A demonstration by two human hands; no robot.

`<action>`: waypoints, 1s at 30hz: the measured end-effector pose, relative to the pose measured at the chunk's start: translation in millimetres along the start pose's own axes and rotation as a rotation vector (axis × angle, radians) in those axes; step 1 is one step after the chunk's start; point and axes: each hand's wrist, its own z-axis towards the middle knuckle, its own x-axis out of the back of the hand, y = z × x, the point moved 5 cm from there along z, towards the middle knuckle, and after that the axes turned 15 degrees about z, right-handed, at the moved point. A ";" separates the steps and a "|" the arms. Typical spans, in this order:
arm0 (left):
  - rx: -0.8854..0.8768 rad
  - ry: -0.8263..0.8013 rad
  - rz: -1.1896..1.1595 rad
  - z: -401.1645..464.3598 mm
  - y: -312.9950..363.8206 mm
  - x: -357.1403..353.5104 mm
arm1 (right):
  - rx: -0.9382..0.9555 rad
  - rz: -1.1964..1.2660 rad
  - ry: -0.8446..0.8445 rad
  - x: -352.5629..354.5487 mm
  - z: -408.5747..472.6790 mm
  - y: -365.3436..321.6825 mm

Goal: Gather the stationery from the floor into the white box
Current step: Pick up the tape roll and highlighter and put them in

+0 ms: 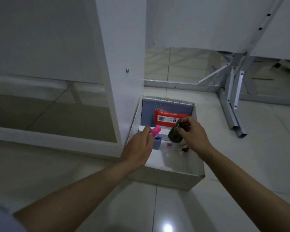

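Observation:
The white box stands open on the tiled floor. Inside it, a blue spiral notebook leans against the far wall with a red packet in front of it. A small blue item and small pink and dark red pieces lie on the bottom. My left hand holds a pink object over the box. My right hand grips a dark cylindrical container, tilted, above the box's middle.
A white cabinet panel rises right beside the box's left side. A grey metal table frame stands on the floor to the right. Glossy floor tiles surround the box.

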 end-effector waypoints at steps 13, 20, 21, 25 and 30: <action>0.029 0.110 0.016 3.0 -2.5 -1.5 | 0.143 -0.337 -0.087 -41.7 47.0 23.4; -0.003 0.151 -0.018 1.4 0.0 0.5 | 0.209 -0.236 -0.093 -51.1 58.6 19.2; -0.009 0.161 -0.021 1.1 -0.1 0.8 | 0.213 -0.233 -0.118 -56.2 59.3 18.7; -0.027 0.181 -0.031 0.8 -1.0 0.3 | 0.227 -0.275 -0.221 -77.5 58.2 22.9; -0.027 0.190 -0.059 1.4 -1.0 -0.4 | 0.253 -0.268 -0.250 -86.1 60.1 19.5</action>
